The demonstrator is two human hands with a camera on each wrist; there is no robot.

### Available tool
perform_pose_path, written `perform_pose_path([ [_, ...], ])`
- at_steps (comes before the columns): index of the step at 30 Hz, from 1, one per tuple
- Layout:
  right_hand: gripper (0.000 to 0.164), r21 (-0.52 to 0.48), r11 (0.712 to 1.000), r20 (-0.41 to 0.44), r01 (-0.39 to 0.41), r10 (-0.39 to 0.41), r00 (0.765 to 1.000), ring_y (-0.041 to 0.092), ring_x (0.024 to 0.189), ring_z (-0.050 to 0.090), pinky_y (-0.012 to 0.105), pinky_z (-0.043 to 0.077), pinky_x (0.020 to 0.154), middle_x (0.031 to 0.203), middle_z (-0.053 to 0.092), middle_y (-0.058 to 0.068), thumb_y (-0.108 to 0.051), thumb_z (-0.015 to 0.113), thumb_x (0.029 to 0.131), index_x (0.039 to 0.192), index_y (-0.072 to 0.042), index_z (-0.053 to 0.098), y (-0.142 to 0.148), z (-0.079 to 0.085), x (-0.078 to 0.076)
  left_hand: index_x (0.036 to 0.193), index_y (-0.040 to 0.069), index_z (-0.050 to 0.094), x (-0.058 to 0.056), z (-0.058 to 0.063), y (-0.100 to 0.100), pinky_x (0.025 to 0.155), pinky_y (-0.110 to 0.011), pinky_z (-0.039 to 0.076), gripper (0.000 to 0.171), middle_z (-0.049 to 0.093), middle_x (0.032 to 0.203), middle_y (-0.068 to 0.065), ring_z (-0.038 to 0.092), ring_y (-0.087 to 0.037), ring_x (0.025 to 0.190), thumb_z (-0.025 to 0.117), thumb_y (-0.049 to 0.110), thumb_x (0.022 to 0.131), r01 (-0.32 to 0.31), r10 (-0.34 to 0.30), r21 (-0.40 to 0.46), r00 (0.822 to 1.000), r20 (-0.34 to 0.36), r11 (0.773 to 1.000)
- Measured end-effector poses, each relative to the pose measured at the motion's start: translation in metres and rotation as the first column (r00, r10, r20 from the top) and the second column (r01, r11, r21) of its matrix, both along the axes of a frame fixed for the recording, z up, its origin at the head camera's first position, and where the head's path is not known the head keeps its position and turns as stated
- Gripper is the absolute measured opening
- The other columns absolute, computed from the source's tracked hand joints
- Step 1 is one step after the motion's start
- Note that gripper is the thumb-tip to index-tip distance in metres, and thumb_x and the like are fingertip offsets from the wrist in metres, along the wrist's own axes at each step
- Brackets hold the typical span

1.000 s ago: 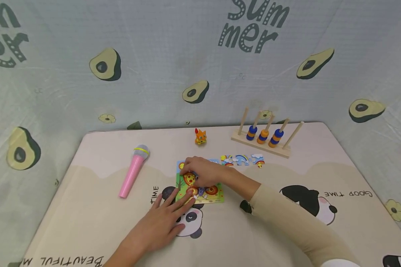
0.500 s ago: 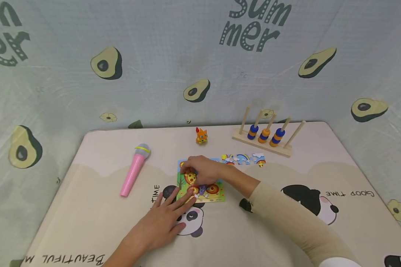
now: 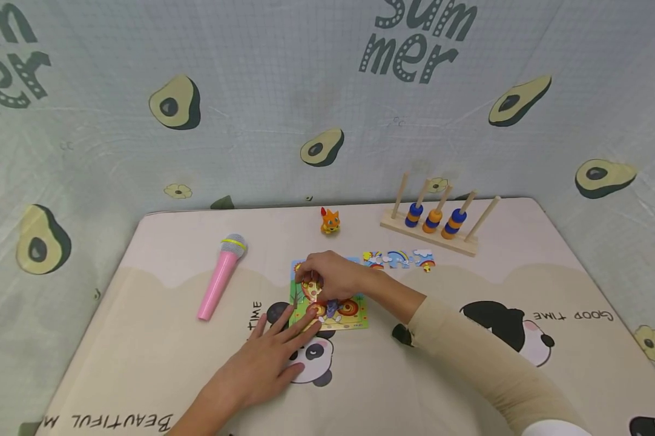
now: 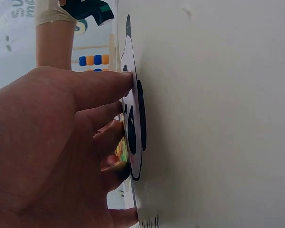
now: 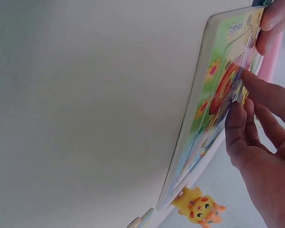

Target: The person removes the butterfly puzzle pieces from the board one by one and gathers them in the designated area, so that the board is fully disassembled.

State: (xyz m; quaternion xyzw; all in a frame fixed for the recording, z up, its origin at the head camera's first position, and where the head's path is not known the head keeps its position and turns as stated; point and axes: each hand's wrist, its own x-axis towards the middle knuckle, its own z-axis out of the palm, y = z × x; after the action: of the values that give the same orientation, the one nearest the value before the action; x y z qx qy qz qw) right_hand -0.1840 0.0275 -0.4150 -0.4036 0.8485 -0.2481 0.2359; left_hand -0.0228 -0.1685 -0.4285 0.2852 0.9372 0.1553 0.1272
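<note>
We find the left hand filling the lower left, its thumb extended so that the tip meets a panda print on the pale table cover. Between the farther fingers we note a sliver of a colourful board. Above, we record a bare forearm, a beige sleeve and blue and orange beads.

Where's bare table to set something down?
Bare cloth: between the pink microphone and orange toy; also right of the peg rack. Crowded: the puzzle board, with the left hand at its near-left corner, the right hand over it, loose pieces beside its far-right corner.
</note>
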Motion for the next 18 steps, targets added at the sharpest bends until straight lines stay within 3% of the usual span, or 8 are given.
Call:
perform_pose_path([
  [18, 0.053, -0.017, 1.000, -0.038, 0.000, 0.000, 0.999, 0.015, 0.085, 0.053, 0.024, 0.048, 0.073, 0.101, 0.062, 0.001, 0.007, 0.078, 0.077, 0.125, -0.018, 0.074, -0.0031, 0.0007, 0.0007, 0.165, 0.027, 0.033, -0.0003, 0.0000, -0.0002, 0.118, -0.078, 0.021, 0.069, 0.022, 0.174, 0.007, 0.018, -0.038, 0.161, 0.063, 0.035, 0.103, -0.013, 0.013, -0.003, 1.000, 0.027, 1.000],
])
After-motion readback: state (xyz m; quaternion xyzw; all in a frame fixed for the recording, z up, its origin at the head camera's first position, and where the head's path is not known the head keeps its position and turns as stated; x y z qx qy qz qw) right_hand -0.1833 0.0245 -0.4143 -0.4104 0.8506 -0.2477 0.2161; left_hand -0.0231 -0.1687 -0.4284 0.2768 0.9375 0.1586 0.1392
